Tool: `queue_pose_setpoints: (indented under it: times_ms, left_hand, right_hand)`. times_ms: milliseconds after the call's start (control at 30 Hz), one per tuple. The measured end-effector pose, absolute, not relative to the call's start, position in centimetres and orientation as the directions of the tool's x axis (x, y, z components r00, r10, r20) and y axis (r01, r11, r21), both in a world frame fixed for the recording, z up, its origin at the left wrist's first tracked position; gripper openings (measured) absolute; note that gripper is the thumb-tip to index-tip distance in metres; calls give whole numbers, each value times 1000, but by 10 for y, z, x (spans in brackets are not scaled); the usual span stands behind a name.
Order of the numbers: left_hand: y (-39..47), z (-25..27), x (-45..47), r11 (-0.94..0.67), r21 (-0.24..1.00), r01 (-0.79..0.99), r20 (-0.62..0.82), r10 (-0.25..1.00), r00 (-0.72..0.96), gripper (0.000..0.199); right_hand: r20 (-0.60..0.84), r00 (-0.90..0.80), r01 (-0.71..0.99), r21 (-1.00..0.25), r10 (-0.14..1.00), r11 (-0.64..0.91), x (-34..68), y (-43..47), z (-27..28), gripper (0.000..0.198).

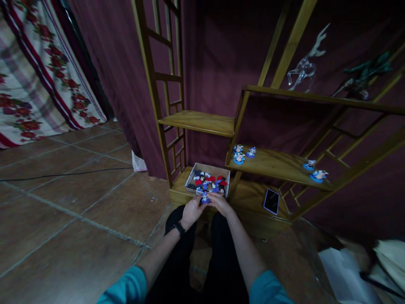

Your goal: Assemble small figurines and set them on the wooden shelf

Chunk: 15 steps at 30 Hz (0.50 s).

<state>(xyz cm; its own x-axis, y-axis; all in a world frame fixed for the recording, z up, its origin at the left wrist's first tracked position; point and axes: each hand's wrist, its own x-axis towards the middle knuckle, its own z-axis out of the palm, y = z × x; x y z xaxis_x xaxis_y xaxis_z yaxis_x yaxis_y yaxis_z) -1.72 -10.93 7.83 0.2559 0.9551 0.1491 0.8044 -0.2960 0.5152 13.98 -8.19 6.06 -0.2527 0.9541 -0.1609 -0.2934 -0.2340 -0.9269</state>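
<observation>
The person's left hand [192, 211] and right hand [220, 202] meet at the centre of the clock face, fingertips drawn in close around one small blue-purple figurine [205, 197], pinched between them with only a narrow gap from hand to hand; its finer painted markings are too small to read. How firmly each separate finger presses cannot be told. A dark wristband [179, 229] circles the left wrist toward seven o'clock, its face turned too far away to make out, and teal sleeves [128, 285] end below the elbows, at about seven and five. Dark trousers [229, 257] cover the legs at six. At twelve, just beyond the fingers, a shallow white box [211, 168] stands on the lowest shelf, holding a jumble of figurines [205, 179] in red, blue, black and white. At three, a dark-screened phone [271, 201] with a pale purple edge lies on that same level. Between one and two, three figurines [238, 158] stand grouped at the near end of a raised wooden shelf [272, 165], and two more figurines [318, 175] are at its far end, between two and three. Higher up, a clear deer ornament [303, 72] stands toward one o'clock and a dark green sculpture [363, 76] toward two. A purple curtain [110, 84] hangs toward eleven, a floral cloth [47, 80] at ten, and a black cable [79, 173] crosses the tiled floor [104, 207] at nine.
</observation>
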Motion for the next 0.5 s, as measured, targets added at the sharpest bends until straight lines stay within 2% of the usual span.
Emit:
queue_pose_setpoints:
  times_ms: [267, 500]
  left_hand:
    - [-134, 69, -7, -301, 707, 640, 206, 953, 221, 31]
    - [-151, 81, -6, -264, 698, 666, 172, 964, 202, 27]
  right_hand:
    - [-124, -295, -199, -962, 947, -187, 149, -104, 64, 38]
    - [-106, -200, -236, -960, 974, -153, 141, -123, 56, 40]
